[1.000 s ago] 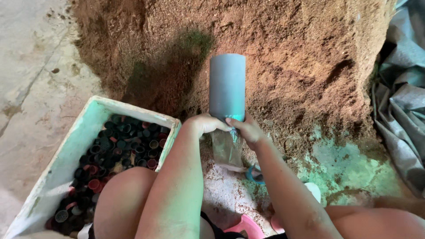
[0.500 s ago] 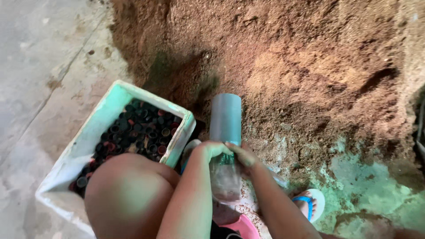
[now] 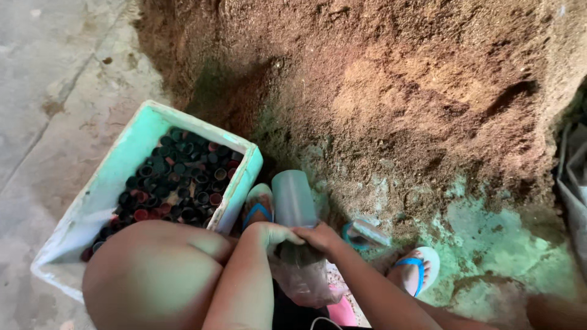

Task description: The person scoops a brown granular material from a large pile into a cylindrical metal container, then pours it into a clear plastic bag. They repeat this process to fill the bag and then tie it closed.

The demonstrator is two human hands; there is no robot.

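A grey plastic tube stands upright in front of me, its lower end set into a clear plastic bag partly filled with brown material. My left hand and my right hand grip the bag's mouth around the base of the tube, thumbs nearly touching. The bag hangs between my knees, close to my body. A big mound of reddish-brown sawdust-like material rises just beyond the tube.
A pale foam box full of several dark and red bottle caps sits at my left knee. My feet wear blue-strapped sandals. A small scoop-like piece lies by the pile. Concrete floor at left; grey sheeting at right.
The tube and bag have come down and toward my body, with both hands still on them. My view has tilted, bringing both sandals and more of the box into sight.
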